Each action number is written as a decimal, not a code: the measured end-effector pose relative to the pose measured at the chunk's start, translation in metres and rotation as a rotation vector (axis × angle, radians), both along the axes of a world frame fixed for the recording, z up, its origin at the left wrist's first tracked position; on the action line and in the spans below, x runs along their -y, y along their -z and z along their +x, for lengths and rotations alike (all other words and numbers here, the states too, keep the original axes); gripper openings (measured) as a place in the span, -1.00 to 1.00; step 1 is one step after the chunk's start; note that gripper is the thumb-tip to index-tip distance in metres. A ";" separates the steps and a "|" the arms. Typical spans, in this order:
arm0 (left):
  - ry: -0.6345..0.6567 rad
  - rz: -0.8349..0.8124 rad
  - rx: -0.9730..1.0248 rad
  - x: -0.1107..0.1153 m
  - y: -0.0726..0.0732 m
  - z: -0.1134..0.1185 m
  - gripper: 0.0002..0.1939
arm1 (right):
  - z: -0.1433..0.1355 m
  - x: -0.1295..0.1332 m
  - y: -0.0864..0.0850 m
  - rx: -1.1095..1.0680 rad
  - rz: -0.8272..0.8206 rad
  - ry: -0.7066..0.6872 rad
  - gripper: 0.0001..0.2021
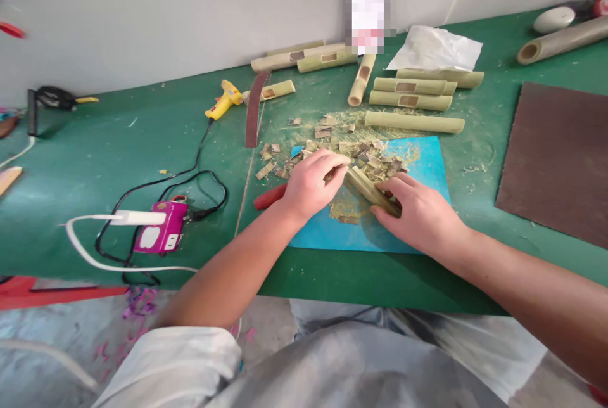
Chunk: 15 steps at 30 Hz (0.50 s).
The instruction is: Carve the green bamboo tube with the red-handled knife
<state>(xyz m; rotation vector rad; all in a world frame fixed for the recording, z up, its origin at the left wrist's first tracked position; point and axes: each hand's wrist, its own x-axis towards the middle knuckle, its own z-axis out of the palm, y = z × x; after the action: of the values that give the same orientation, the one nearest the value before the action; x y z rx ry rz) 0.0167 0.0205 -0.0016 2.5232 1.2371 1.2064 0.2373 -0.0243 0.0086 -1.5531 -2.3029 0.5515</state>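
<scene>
A short bamboo tube (369,189) slants over the blue sheet (430,170). My right hand (418,211) grips its lower right end between thumb and fingers. At the tube's upper left end is my left hand (313,183), its thumb and fingers curled together in a pinch. What sits between those fingers is hidden, and I cannot tell whether they touch the tube. Bamboo chips (370,158) and pale dust lie on the sheet just beyond both hands. A red handle (270,197) shows partly under my left wrist.
Bamboo tubes, several with rectangular cut-outs (408,101), lie at the back. A sandpaper strip (256,110) and yellow glue gun (224,101) are left, near a purple power adapter (161,227) with cables. White paper (434,50) and a dark brown sheet (560,161) lie right.
</scene>
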 end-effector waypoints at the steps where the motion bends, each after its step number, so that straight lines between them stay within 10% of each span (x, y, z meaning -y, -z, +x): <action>1: -0.001 -0.002 0.002 0.000 0.000 0.000 -0.91 | 0.000 0.000 0.000 -0.003 0.005 -0.002 -0.83; 15: -0.073 0.016 -0.054 0.003 0.002 -0.003 -0.92 | 0.000 0.000 -0.002 0.028 -0.022 0.000 -0.80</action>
<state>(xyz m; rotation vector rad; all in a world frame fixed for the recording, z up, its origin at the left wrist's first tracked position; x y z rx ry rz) 0.0139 0.0177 -0.0038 2.5589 1.3487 1.1749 0.2369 -0.0243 0.0109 -1.5808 -2.3250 0.5599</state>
